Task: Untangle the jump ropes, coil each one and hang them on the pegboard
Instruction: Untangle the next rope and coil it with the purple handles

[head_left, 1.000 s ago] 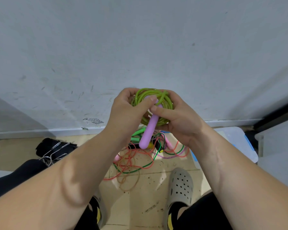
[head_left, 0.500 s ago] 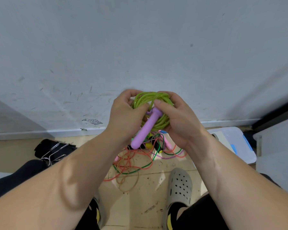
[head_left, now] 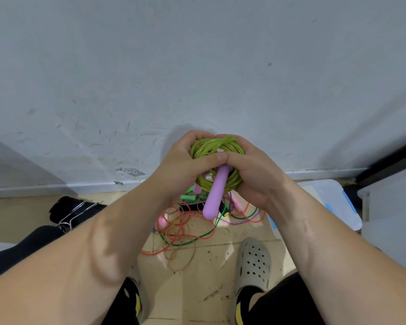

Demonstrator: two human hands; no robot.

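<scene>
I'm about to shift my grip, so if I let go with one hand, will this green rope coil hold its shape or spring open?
Probably springs open: the green rope coil sits in tight glossy loops gripped by both the left hand and right hand. The lilac handle looks rigid and hangs below, so it would likely swing and tug.

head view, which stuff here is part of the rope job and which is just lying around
Job: green rope coil, purple handle, held by left hand and right hand; tangled ropes on floor.
Lying about: wire hangers, black cloth, plastic box.
</scene>
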